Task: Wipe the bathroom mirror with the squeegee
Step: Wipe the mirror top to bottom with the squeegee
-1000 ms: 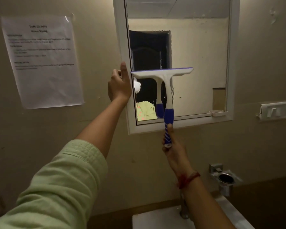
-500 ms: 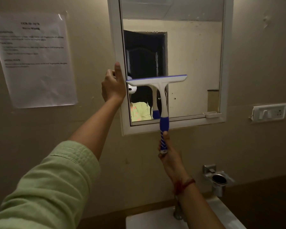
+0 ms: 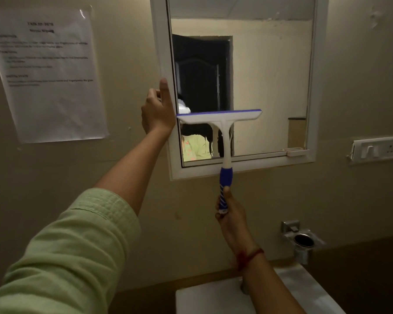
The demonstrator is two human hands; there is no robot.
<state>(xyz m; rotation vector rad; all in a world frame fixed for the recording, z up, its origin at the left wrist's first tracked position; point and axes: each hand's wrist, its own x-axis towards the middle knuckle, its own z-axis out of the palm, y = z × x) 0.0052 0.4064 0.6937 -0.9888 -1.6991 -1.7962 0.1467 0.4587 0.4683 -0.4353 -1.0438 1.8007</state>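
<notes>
A white-framed mirror (image 3: 270,75) hangs on the beige wall ahead. My right hand (image 3: 228,211) grips the blue handle of a white squeegee (image 3: 222,123). Its blue-edged blade lies level across the lower left part of the glass. My left hand (image 3: 157,109) holds the left side of the mirror frame (image 3: 161,41), thumb pointing up, fingers curled around the frame's outer edge. The glass reflects a dark doorway and a pale green shirt.
A printed sheet (image 3: 48,73) is taped to the wall on the left. A switch plate (image 3: 376,149) sits right of the mirror. Below are a metal cup holder (image 3: 302,241), a tap partly hidden by my right arm, and a white basin (image 3: 213,298).
The squeegee has slid down the glass, and my right hand has dropped with it. My left hand has kept its hold on the frame.
</notes>
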